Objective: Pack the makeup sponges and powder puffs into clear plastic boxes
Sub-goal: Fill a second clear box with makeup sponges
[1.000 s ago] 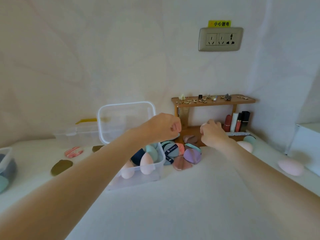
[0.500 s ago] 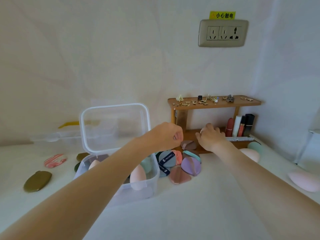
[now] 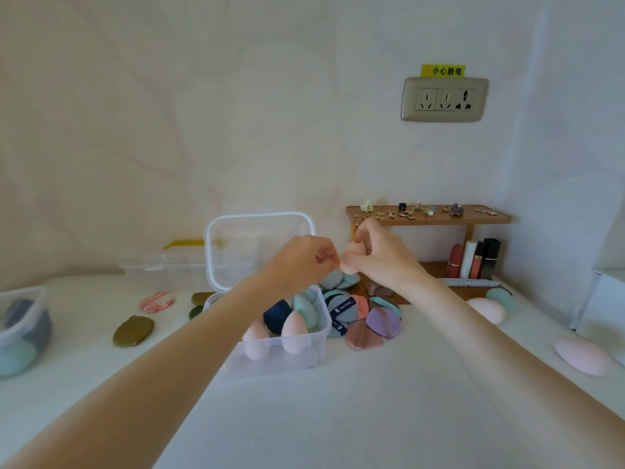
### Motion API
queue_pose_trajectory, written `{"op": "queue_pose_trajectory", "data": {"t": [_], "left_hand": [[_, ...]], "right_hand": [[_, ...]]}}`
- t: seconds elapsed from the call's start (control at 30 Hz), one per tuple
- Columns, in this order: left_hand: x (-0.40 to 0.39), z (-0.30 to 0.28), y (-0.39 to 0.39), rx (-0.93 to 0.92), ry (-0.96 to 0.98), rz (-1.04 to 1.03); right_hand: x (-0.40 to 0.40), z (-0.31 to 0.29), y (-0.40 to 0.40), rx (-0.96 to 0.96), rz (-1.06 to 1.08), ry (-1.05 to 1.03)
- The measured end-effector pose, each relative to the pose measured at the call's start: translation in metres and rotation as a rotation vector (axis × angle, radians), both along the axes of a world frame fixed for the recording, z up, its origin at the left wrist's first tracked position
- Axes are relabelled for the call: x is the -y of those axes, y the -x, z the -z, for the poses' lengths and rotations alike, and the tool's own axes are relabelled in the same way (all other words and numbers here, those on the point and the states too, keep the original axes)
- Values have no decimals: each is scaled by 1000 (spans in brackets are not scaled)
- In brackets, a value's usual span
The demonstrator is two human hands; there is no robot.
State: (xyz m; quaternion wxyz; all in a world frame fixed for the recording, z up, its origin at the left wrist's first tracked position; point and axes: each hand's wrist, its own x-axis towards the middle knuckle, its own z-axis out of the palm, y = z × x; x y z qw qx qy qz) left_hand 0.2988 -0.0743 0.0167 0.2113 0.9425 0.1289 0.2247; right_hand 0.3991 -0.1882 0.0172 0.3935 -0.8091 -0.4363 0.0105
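Note:
An open clear plastic box (image 3: pixel 280 353) stands in the middle of the table, its lid (image 3: pixel 260 248) upright behind it. Inside lie pink, teal and dark blue makeup sponges (image 3: pixel 293 328). Right of the box is a heap of powder puffs (image 3: pixel 368 319) in purple, pink and grey. My right hand (image 3: pixel 382 257) holds a small pink sponge (image 3: pixel 355 253) above the heap. My left hand (image 3: pixel 301 262), fingers curled, meets it and pinches the same sponge at its lower tip.
Olive and marbled red puffs (image 3: pixel 133 330) lie on the left. Another clear box (image 3: pixel 20 330) with sponges sits at the far left edge. A wooden shelf (image 3: pixel 429 218) with jewellery and lipsticks stands behind. Pink and teal sponges (image 3: pixel 581 355) lie on the right.
My right hand has lifted from the shelf's base with a pink sponge. It moved left to meet my left hand above the puffs.

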Motion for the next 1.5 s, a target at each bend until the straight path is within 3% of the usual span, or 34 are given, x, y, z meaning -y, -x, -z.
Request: {"op": "queue_pose_trajectory", "data": {"t": [0.07, 0.17, 0.27, 0.43, 0.73, 1.1, 1.3, 1.5], "left_hand": [[-10, 3, 19, 11, 43, -48], [-16, 13, 42, -191, 66, -12], [-15, 23, 51, -360, -37, -5], [-3, 26, 55, -433, -204, -34], [-14, 23, 62, -466, -218, -54], [-13, 21, 71, -489, -61, -70], [-18, 11, 69, -549, -122, -12], [-17, 15, 72, -539, -144, -7]], "right_hand": [[-2, -5, 13, -70, -71, -19], [-3, -7, 27, -173, -229, 137], [-6, -4, 35, -113, -305, 298], [-11, -11, 47, 35, -281, 436], [-25, -4, 74, 244, -290, 688], [-34, 14, 77, 358, -258, 689], [-39, 0, 77, 299, -294, 867], [-49, 13, 84, 492, -181, 863]]}}
